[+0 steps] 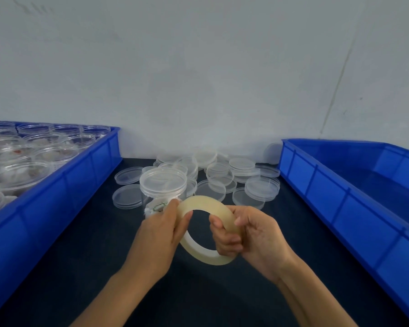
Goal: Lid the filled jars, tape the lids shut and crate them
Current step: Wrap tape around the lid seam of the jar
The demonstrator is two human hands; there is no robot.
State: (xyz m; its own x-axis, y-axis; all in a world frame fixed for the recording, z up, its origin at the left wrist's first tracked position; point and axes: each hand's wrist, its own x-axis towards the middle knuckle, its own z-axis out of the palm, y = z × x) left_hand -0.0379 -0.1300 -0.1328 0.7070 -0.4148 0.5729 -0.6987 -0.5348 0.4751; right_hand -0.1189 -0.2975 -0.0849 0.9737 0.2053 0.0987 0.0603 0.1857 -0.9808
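A clear plastic jar with a clear lid on top stands on the dark table, just beyond my hands. A large pale roll of tape hangs in front of it. My right hand grips the roll's right side, fingers curled through its hole. My left hand pinches the roll's left edge with thumb and fingers, close to the jar's side. A pile of loose clear lids lies behind the jar.
A blue crate at the left holds several filled clear jars. Another blue crate at the right shows nothing inside. A pale wall rises behind the table. Dark tabletop lies between the crates.
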